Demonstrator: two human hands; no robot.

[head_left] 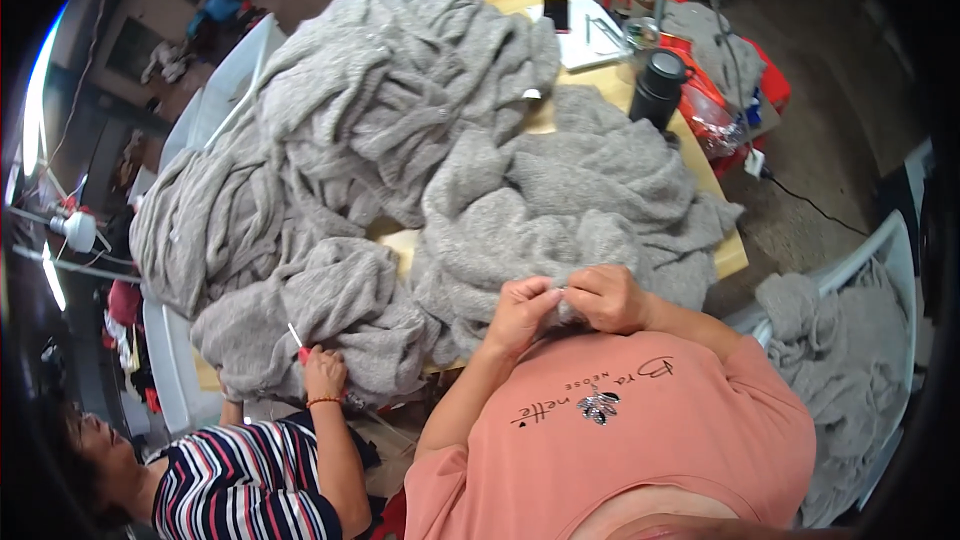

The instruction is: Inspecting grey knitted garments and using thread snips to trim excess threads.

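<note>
Side by side above the front of the bench (735, 255), a person's left hand (527, 313) and right hand (608, 298) meet at the fingertips, apparently pinching the near edge of a grey knit (560, 225); finer detail is too small to tell. A hard tug could stretch its loose stitches or topple the flask (660, 88) beside it, while a co-worker's tool (304, 353) could snag the neighbouring pile (365, 305).

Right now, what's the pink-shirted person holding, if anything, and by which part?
The left hand and right hand seem to pinch the fuzzy grey knitted fabric at its near side; the exact spot is hidden.
</note>
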